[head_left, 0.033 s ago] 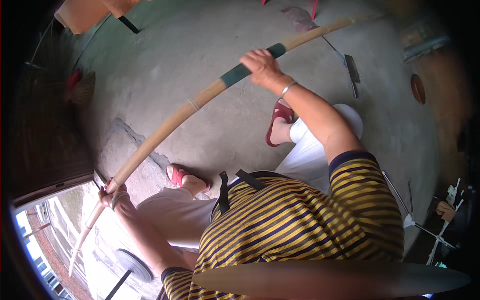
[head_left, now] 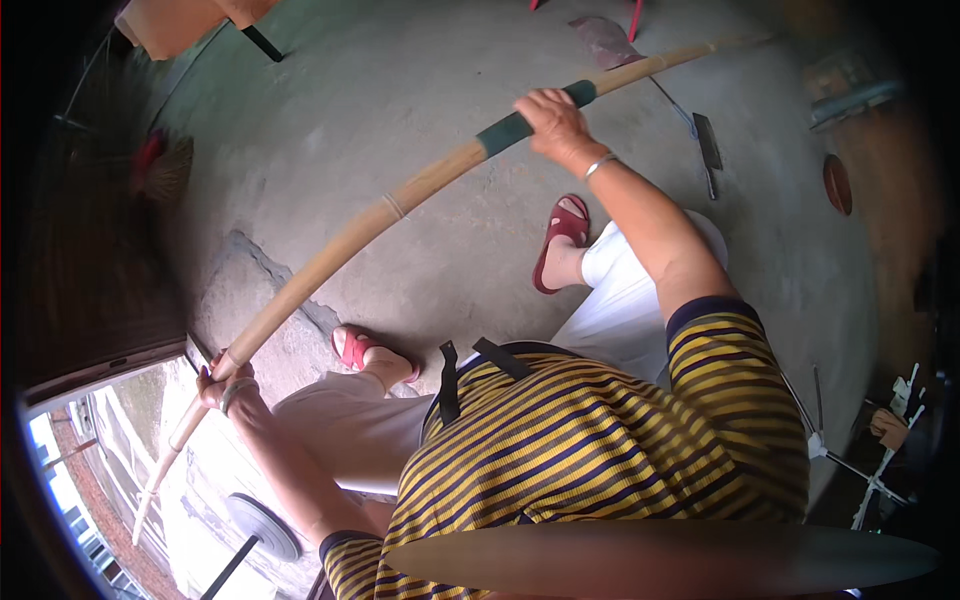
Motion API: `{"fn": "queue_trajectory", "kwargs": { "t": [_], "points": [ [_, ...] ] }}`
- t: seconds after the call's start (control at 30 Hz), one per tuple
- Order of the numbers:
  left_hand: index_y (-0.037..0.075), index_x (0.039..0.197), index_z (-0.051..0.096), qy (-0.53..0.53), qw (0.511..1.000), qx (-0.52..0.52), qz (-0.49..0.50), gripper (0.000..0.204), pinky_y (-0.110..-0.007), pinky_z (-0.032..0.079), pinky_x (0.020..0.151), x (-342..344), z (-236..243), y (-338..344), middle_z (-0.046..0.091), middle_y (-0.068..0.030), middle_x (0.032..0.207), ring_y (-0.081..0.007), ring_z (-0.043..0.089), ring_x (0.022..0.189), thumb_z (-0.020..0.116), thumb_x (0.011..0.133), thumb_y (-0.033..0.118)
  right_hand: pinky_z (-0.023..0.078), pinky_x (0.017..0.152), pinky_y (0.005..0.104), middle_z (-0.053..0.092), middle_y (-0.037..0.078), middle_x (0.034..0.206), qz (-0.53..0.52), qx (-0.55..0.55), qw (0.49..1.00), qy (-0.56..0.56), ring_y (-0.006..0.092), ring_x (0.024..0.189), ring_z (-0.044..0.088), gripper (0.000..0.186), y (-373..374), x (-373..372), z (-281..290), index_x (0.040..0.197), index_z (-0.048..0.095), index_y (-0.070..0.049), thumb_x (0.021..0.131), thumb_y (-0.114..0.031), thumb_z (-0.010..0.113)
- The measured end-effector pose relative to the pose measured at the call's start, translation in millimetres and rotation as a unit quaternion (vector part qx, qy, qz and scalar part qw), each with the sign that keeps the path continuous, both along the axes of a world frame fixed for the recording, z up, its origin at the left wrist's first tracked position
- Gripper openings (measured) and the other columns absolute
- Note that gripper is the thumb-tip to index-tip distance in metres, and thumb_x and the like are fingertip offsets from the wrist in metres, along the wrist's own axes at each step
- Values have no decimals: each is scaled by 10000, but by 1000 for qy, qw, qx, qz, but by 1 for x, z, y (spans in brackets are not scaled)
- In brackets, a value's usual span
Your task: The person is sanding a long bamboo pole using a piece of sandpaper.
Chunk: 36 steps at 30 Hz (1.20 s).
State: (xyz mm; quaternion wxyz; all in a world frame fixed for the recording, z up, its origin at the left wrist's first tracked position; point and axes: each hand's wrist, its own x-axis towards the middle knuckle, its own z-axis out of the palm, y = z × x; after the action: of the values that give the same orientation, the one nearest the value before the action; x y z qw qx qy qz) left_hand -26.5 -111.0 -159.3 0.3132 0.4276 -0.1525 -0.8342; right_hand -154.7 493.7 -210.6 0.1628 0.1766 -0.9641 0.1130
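A long bamboo pole is being held slantwise across the body over a concrete floor; its green wrap is being gripped by the right hand, whose fingers are being curled over the top, though how tightly cannot be told; its lower-left stretch is being encircled by the left hand, with fingers bent closely round the bamboo, near the edge of a dark panel. A slip at the wrap is being risked, should the smooth-looking covering be giving little purchase; the pole could then be rolled or dropped toward the red sandals; a scrape to the left knuckles is also being courted, because the panel's edge is apparently lying close to them. Further trouble is being invited by sheer length, since any small turn at the hands is being magnified at the tips; the upper-right tip could be swung against the red legs or the plum-coloured bag, and the lower-left one could be knocked against the grey disc.
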Motion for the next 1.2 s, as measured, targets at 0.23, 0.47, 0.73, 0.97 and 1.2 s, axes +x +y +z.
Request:
{"fn": "queue_trajectory", "kwargs": {
  "t": [0.23,0.47,0.73,0.97,1.2],
  "points": [
    [71,647,430,-18,999,-50,11,151,-392,473,653,-1,8,25,444,-52,564,-221,492,578,564,608,129,352,874,378,542,86,946,20,-31,999,-19,266,970,490,336,-81,26,4,915,548,-83,595,3,605],
    [70,655,433,-54,996,-63,24,135,-411,476,658,2,25,42,447,-63,577,-237,497,576,542,629,146,407,775,378,553,67,831,144,-70,985,60,270,861,541,292,-113,28,15,881,524,-98,617,26,546],
    [77,634,417,-48,998,-33,26,119,-379,482,606,-8,24,55,436,-58,556,-215,487,535,527,600,108,378,855,372,554,94,930,9,-23,1000,-6,289,950,507,350,-75,30,14,920,550,-72,589,31,601],
    [64,688,431,-40,999,10,4,109,-385,490,613,-3,10,27,431,-57,587,-206,487,544,528,641,79,403,794,355,560,62,842,182,-114,975,51,235,884,551,276,-169,51,31,868,530,-83,628,53,531],
    [25,776,445,-40,998,-48,2,173,-422,483,712,-4,16,36,473,-102,701,-232,516,673,561,654,66,367,929,381,583,63,954,-74,-1,996,41,271,1016,512,369,21,0,4,939,561,-109,593,-10,640]
  ]
}}
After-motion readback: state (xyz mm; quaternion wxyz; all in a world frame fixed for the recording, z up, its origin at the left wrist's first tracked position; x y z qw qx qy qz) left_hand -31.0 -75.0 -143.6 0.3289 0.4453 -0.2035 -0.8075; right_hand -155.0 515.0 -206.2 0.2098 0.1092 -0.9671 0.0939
